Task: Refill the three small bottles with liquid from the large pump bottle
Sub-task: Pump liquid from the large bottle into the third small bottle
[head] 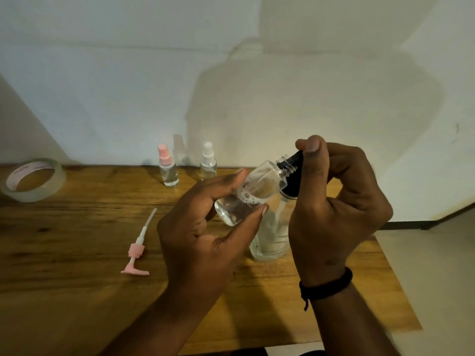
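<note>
Head view: left hand (pixel 205 227) gripped tilted small clear plastic bottle (pixel 253 195); right hand (pixel 336 201) pinched black screw cap (pixel 295 159) at its neck; best seated square, above large clear bottle (pixel 270 237).

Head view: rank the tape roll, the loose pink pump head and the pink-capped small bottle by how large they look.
1. tape roll, the widest in frame.
2. pink pump head, long and thin, lying nearer the camera, which may inflate it.
3. pink-capped bottle, standing further back, so its real size against the pump is unsure.
</note>
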`<action>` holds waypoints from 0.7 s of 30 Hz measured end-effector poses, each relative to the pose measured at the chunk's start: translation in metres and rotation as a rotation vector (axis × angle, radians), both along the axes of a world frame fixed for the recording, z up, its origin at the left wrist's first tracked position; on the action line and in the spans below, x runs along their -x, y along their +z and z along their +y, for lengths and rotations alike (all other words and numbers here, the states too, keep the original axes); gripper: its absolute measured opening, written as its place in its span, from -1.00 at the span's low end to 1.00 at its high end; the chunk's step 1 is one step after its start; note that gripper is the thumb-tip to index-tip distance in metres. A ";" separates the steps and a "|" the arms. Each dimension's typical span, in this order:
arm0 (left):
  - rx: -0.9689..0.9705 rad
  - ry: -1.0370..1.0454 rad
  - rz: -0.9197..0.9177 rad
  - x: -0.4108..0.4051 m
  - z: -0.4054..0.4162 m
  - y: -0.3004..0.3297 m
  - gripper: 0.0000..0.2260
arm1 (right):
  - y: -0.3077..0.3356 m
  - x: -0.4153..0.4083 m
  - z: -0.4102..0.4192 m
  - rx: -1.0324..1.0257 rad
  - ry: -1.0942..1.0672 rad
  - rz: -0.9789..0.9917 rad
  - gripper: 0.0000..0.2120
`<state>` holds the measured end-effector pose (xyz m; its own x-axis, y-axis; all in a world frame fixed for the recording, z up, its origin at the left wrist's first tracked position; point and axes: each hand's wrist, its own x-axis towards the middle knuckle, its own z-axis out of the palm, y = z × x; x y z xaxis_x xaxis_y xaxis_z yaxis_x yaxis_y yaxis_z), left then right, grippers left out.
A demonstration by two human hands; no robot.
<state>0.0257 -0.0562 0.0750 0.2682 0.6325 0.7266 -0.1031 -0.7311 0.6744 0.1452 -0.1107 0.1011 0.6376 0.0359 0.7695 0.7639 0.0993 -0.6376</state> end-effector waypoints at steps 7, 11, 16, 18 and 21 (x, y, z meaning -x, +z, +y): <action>0.004 0.003 0.009 0.000 -0.001 0.001 -0.58 | 0.003 0.001 0.000 0.003 0.006 -0.023 -0.74; 0.029 -0.007 0.010 0.001 -0.002 0.000 -0.57 | 0.001 -0.001 -0.002 0.025 -0.007 -0.026 -0.73; 0.022 -0.006 0.015 0.000 -0.002 0.001 -0.59 | 0.004 -0.002 -0.003 0.020 -0.001 -0.055 -0.75; 0.031 0.002 0.016 0.000 -0.001 0.001 -0.59 | 0.000 -0.001 -0.001 0.014 0.006 -0.037 -0.75; 0.037 -0.004 0.025 0.000 -0.002 0.000 -0.59 | -0.002 -0.002 -0.001 0.011 0.010 -0.012 -0.74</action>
<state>0.0252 -0.0585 0.0749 0.2880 0.6577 0.6961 -0.0887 -0.7055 0.7032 0.1468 -0.1120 0.0993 0.6277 0.0504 0.7768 0.7708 0.0999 -0.6292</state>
